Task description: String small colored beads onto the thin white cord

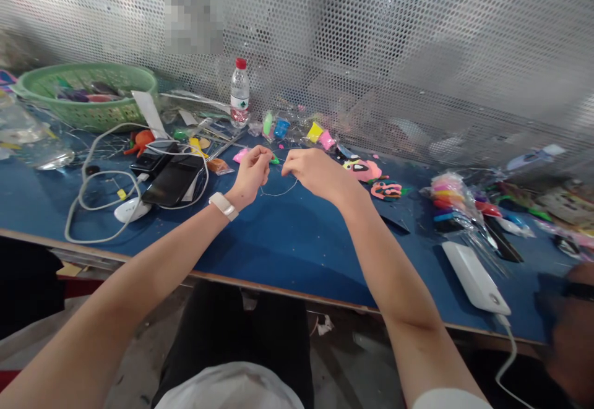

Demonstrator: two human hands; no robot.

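Both my hands are held out over the blue table [288,242], close together. My left hand [253,172], with a white band on its wrist, is closed in a pinch on a thin wire or thread [281,191] and a small green bit [275,160]. My right hand [313,171] is closed too, its fingers pinching the other end of the same thin loop, which sags between the hands just above the tabletop.
A green basket [88,90], a water bottle [240,93], phones with white cables [169,177], small coloured clay packets [315,132], clay figures [371,177], a bag of clay sticks [448,202] and a white power bank [476,276] lie around. Perforated metal wall behind. Another person's arm [573,328] at right.
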